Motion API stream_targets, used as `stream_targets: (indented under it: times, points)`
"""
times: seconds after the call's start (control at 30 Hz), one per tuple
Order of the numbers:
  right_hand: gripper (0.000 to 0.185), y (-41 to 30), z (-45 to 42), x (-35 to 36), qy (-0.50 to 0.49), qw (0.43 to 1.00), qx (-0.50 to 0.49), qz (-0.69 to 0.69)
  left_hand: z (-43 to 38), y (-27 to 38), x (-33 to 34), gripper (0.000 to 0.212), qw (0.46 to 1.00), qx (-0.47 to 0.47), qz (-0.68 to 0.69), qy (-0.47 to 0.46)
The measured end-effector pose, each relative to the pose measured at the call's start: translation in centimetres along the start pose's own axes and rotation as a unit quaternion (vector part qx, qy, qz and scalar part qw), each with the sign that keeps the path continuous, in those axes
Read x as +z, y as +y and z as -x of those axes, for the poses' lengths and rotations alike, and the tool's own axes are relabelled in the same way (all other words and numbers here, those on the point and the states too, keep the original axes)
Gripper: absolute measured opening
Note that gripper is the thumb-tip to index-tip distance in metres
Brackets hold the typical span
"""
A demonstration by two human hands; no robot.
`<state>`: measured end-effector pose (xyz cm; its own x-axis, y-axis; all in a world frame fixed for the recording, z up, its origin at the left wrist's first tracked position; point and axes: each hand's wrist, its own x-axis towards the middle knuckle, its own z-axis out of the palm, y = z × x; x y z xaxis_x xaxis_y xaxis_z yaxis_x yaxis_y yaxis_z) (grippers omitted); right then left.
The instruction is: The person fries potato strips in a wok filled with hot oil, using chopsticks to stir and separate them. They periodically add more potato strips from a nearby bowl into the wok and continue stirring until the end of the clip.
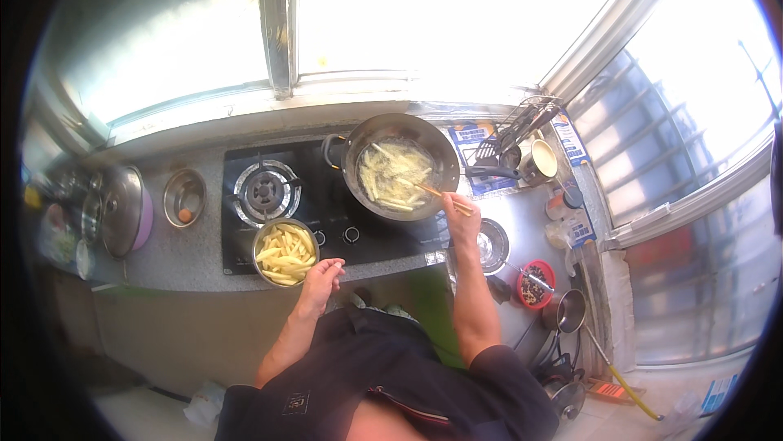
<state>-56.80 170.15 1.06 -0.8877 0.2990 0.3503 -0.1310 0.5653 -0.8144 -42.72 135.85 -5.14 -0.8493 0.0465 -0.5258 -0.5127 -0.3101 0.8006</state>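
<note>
A deep wok stands on the right part of the black glass gas hob. Cut potato strips lie in bubbling oil inside it. My right hand is closed on a pair of wooden chopsticks, whose tips reach in among the strips. At the hob's front edge sits a round metal bowl full of pale raw potato strips. My left hand is just right of this bowl, fingers curled with thumb and forefinger close together; whether it pinches anything small cannot be told.
Left of the hob stand a metal bowl holding an egg and a lidded purple pot. To the right are a metal strainer, a red bowl of dry spices, a cream mug and a rack of utensils.
</note>
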Motion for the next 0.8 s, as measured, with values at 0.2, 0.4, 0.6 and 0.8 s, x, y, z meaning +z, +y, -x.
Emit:
stream_targets:
  times: [0.2,0.4,0.6,0.8]
  points:
    - [0.026,-0.2,0.3,0.3,-0.005,0.999,0.042,0.015,0.0,-0.3,-0.5,0.019,1.0,0.005,-0.003,0.007]
    - [0.022,-0.2,-0.8,1.1,0.0,1.0,-0.015,-0.027,0.1,-0.3,-0.5,0.02,1.0,0.004,0.001,0.005]
    - [0.019,-0.3,-0.4,0.5,-0.029,0.998,-0.038,0.029,0.4,-0.2,-0.4,0.02,1.0,0.003,0.002,0.012]
    - [0.021,-1.3,-0.8,-0.9,0.048,0.997,-0.044,0.044,0.4,-0.6,-0.6,0.019,1.0,0.006,0.005,0.011]
